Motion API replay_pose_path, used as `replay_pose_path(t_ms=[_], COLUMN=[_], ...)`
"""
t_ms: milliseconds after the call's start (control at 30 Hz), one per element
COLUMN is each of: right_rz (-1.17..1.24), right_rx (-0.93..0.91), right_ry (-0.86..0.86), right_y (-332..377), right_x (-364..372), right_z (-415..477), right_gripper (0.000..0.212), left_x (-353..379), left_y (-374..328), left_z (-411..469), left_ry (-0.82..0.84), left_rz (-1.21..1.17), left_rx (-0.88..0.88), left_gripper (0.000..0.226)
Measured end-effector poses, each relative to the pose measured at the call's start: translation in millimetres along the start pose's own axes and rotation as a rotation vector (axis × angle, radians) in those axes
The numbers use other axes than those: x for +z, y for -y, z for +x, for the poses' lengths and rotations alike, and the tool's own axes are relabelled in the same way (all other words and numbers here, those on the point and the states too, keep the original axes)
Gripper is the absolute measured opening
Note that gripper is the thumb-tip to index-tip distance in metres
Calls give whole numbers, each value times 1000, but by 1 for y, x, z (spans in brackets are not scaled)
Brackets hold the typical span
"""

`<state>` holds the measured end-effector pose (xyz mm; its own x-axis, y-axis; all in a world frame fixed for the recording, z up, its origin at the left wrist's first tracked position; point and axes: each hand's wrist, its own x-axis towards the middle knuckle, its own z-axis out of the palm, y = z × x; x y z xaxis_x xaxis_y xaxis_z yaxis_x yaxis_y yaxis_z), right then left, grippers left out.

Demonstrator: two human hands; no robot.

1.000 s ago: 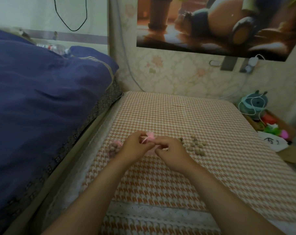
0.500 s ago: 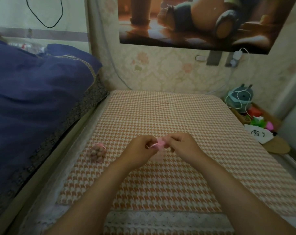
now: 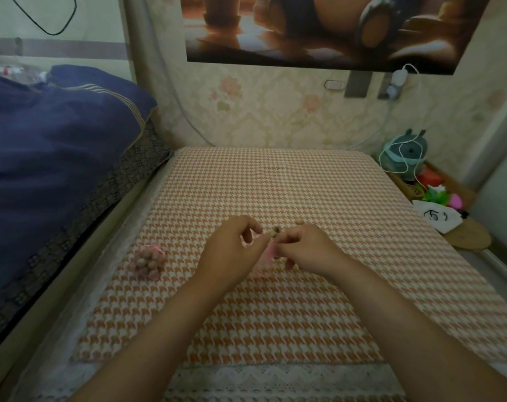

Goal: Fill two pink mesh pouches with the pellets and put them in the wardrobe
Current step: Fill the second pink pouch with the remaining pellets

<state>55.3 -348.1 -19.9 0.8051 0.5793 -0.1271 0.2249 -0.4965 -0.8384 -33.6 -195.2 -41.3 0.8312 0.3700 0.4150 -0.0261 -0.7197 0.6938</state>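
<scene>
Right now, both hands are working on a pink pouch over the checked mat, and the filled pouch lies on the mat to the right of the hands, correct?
Not quite. The head view shows the filled pouch lying to the left of the hands, toward the blue quilt. The rest holds: the left hand and right hand are together on a pink pouch over the checked mat.

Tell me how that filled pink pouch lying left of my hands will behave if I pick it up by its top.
The filled pouch looks like soft mesh bulging with round pellets, so it would probably sag and hang lumpy rather than hold shape. It slumps on the houndstooth cloth, so rolling away seems unlikely.
</scene>
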Motion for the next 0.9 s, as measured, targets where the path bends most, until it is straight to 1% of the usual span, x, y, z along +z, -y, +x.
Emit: replay_pose_path(t_ms=[67, 133, 167, 267, 333, 467, 567, 633, 733, 833, 900], right_rz=[1, 7, 20, 105, 160, 190, 249, 250, 168, 51, -41], right_rx=[-4, -7, -10, 8, 38, 98, 121, 115, 62, -18, -101], right_ry=[-11, -14, -7, 18, 47, 44, 29, 22, 19, 17, -3], right_y=[1, 2, 2, 3, 3, 2, 1, 2, 4, 6, 5], right_x=[1, 3, 3, 2, 1, 1, 2, 4, 8, 9, 8], right_z=[1, 0, 0, -1, -1, -2, -2, -3, -3, -3, -1], right_gripper=[13, 12, 12, 9, 6, 12, 12, 13, 10, 3, 12], left_x=[1, 2, 2, -1, -2, -8, -10, -9, -8, -10, -11], left_y=[-3, -3, -3, -4, -6, -8, -6, -6, -6, -6, -5], left_z=[-2, -4, -4, -2, -2, -2, -1, -2, -2, -2, -2], left_ry=[77, 159, 191, 244, 254, 283, 340, 344, 330, 311, 289], left_rz=[-38, -65, -119, -274, -343, -359, -271, -202, -139, -89, -85], left_rx=[-107, -180, -216, -329, -367, -382, -341, -315, -291, -254, -243], left_gripper=[21, 21, 22, 23, 22, 12, 8, 9, 13, 21, 21])
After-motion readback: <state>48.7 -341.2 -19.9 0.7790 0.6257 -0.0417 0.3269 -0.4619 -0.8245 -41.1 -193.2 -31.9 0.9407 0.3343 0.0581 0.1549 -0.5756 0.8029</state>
